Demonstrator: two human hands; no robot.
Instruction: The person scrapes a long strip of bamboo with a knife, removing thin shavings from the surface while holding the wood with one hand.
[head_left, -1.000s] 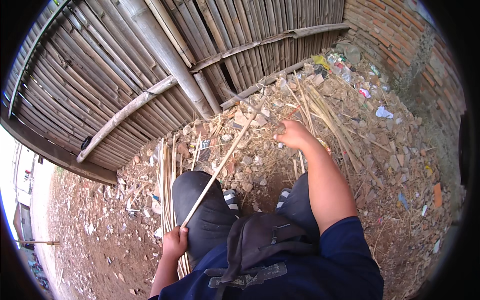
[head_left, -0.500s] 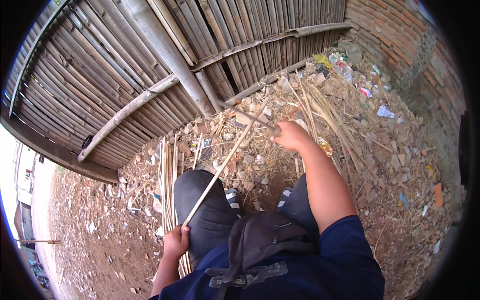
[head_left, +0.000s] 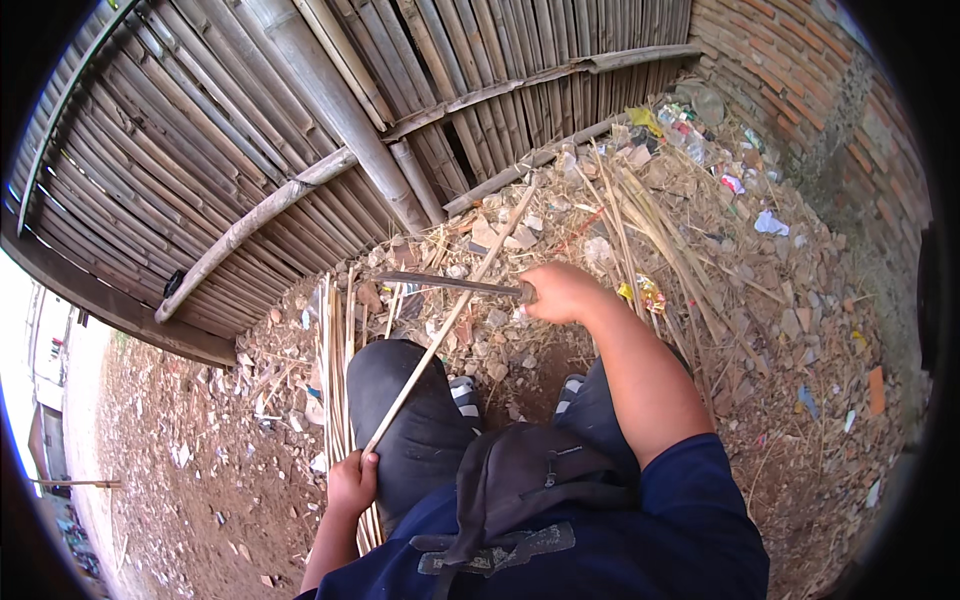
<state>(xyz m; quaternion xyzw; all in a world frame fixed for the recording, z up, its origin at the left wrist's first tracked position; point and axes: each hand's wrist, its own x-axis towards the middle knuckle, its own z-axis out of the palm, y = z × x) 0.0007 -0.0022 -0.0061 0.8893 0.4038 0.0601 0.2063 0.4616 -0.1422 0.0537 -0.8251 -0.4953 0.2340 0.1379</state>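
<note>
My left hand point(head_left: 352, 483) is closed around the near end of a long, pale bamboo strip point(head_left: 412, 386). The strip slants up to the right across my left knee, its far end over the rubble. In my right hand point(head_left: 562, 293) is the handle of a long-bladed knife point(head_left: 440, 283). Its dark blade points left and crosses the strip a little beyond the knee; whether the edge touches the strip, I cannot tell. Beside my left leg lies a bundle of thin bamboo strips point(head_left: 337, 380), partly hidden behind my left hand and thigh.
A bamboo-slat wall point(head_left: 230, 130) with a thick post point(head_left: 345, 110) rises ahead. On the right stands a brick wall point(head_left: 800, 70). More split bamboo point(head_left: 665, 240) lies right of my right hand, among stones and litter. A dark bag point(head_left: 530, 470) rests at my waist.
My right hand has come nearer and slightly left, bringing the knife down along the strip. The blade has swung from slanting up-left to nearly level. My left hand stays in place.
</note>
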